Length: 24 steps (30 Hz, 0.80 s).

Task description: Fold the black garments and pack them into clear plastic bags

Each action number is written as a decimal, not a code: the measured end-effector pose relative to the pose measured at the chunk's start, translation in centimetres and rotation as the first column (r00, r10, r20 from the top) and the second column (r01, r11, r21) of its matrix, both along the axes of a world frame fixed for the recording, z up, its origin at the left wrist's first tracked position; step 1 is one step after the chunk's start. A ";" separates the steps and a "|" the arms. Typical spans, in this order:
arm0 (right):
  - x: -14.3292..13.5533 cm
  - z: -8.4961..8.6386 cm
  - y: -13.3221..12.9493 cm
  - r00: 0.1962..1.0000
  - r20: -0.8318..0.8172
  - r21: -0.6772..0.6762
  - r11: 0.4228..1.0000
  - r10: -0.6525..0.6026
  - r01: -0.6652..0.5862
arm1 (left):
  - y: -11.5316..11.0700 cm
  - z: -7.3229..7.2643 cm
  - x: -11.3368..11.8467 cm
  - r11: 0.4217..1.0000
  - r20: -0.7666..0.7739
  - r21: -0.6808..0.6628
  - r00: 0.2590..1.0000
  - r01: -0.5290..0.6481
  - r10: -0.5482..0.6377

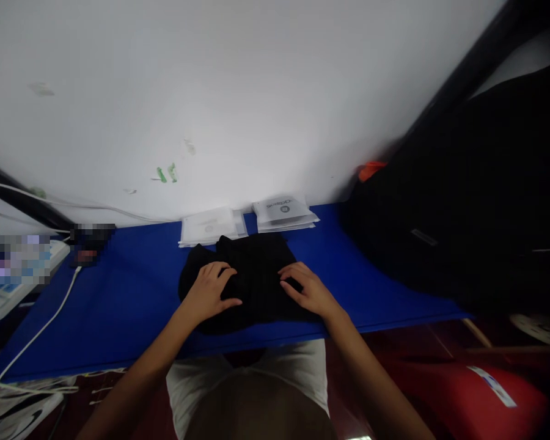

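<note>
1. A folded or bunched piece of black cloth [261, 284] lies on a blue-covered table [132, 293], at the near edge, in front of the seated person.
2. Its long axis runs left to right, roughly along the table edge. Two rounded bumps stick out on its far side toward the left; the right side slants outward toward the person. Its front and back cannot be told apart in the dark fabric.
3. Behind it, against the pale wall [266, 91], lie two groups of translucent packets. The right packets [284, 211] bear dark lettering and a round emblem, seen upside down and too unclear to read surely. The print on the left packets [206, 227] is too faint to read.
4. A large black heap [476, 195] on the right carries a small pale label [424, 237], its writing illegible.
5. Both forearms reach in from below, angled toward each other, palms down.
6. The left hand [212, 286] rests on the cloth's left part, fingers bent, thumb spread away; no grip shows.
7. The right hand [307, 288] rests at the cloth's right side, fingers curved, a gap between thumb and fingertips; it grips nothing visibly.
</note>
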State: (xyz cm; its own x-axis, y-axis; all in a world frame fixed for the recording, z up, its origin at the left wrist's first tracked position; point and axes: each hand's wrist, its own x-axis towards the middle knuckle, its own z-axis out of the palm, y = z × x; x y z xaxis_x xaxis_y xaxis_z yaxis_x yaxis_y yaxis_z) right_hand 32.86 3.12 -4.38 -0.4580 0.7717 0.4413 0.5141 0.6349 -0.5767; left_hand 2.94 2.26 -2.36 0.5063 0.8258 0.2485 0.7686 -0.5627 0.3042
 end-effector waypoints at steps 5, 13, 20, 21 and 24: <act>0.0 -0.1 0.1 1.000 -0.003 -0.002 1.000 -0.006 0.006 | 0.6 0.0 -0.1 0.998 -0.034 0.026 0.997 -0.063 0.064; -0.4 0.9 -0.4 0.999 0.052 0.038 0.999 -0.003 0.001 | 0.9 0.8 0.4 0.984 0.067 0.148 0.994 -0.096 0.087; -4.4 3.6 -0.8 0.964 0.188 0.102 0.972 0.188 -0.210 | -0.1 2.1 1.9 0.972 0.330 -0.002 0.918 0.235 -0.221; -4.8 3.6 -0.7 0.953 0.216 0.072 0.970 0.213 -0.233 | 0.0 2.1 1.9 0.961 0.329 -0.002 0.908 0.275 -0.259; -5.2 2.7 -0.4 0.945 0.240 -0.002 0.973 0.223 -0.230 | 1.6 2.2 1.3 0.952 0.276 0.065 0.911 0.300 -0.306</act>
